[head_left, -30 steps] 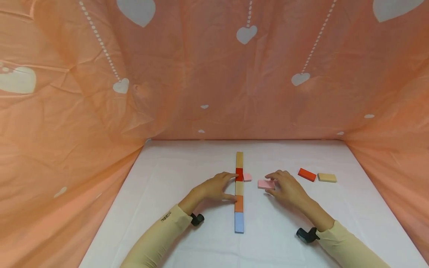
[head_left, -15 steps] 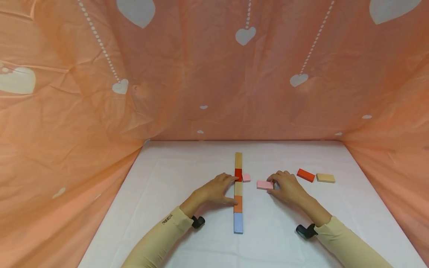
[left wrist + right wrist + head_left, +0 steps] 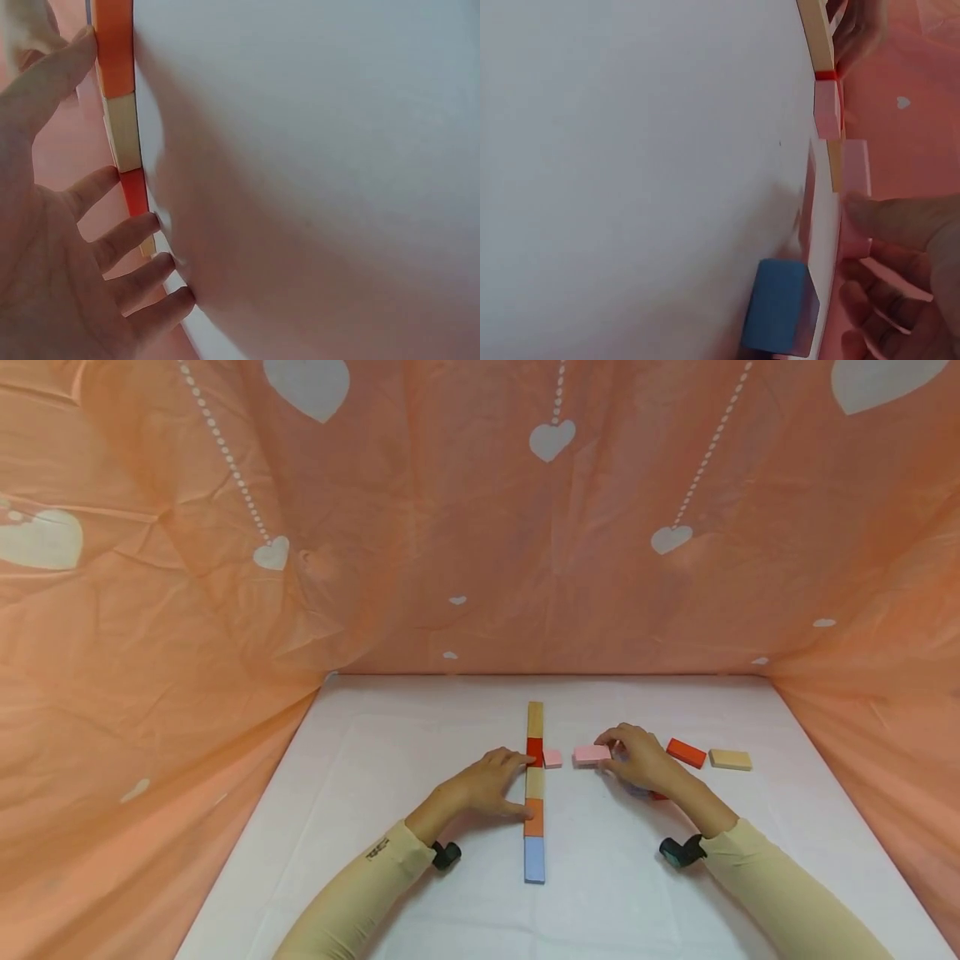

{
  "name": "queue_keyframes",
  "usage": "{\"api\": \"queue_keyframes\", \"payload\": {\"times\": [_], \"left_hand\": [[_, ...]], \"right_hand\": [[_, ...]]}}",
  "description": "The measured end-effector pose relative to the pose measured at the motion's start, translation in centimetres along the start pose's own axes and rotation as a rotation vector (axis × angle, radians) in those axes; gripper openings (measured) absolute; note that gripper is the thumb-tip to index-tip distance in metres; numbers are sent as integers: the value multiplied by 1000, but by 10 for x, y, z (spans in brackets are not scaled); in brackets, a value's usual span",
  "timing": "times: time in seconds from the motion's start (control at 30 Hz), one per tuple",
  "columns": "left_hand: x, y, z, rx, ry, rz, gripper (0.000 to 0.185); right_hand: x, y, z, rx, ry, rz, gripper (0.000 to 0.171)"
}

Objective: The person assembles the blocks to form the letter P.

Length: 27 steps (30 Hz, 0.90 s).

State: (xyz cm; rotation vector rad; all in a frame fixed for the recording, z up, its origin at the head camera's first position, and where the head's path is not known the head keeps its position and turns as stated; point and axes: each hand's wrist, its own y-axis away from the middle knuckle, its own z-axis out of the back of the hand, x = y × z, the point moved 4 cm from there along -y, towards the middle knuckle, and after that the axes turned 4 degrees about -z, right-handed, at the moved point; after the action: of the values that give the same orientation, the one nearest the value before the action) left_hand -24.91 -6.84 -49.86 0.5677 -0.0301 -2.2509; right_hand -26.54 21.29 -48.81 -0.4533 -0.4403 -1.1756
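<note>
Your right hand [image 3: 639, 760] pinches the long pink block [image 3: 588, 755] by its right end, thumb on one side and fingers on the other. The block is lifted clear of the table [image 3: 450, 910], its shadow falling below it in the right wrist view, and its free end points toward the short pink block [image 3: 552, 759], with a gap between.

Your left hand [image 3: 487, 785] grips nothing: its fingers are spread, with the thumb touching the orange block [image 3: 534, 827] and the index finger at the dark red block [image 3: 535, 747].

Those two belong to a straight row. From far to near you have the far wood block [image 3: 535, 720], dark red, the middle wood block [image 3: 535, 783], orange, then the pale blue block [image 3: 535, 860]. The short pink one sits against the row's right side, by the dark red.

Under your right hand lie a blue block [image 3: 776, 307] and a half-hidden reddish block [image 3: 660, 796]. Farther right are the bright red block [image 3: 686, 753] and the loose wood block [image 3: 731, 760], close together.
</note>
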Motion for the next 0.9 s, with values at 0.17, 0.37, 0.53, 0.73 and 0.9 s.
{"api": "queue_keyframes", "payload": {"times": [0.17, 0.37, 0.53, 0.73, 0.9], "left_hand": [[-1, -1, 0, 2, -5, 1, 96], [-4, -2, 2, 14, -8, 15, 95], [-5, -4, 2, 21, -19, 9, 94], [-4, -5, 1, 25, -25, 21, 95], [-4, -5, 2, 22, -27, 20, 95]], "right_hand": [[-4, -18, 0, 7, -75, 18, 30], [-8, -37, 1, 30, -128, -60, 30], [-13, -47, -1, 55, -158, -156, 31], [-16, -59, -5, 52, -191, -185, 34], [-18, -70, -9, 60, -239, -223, 35]]}}
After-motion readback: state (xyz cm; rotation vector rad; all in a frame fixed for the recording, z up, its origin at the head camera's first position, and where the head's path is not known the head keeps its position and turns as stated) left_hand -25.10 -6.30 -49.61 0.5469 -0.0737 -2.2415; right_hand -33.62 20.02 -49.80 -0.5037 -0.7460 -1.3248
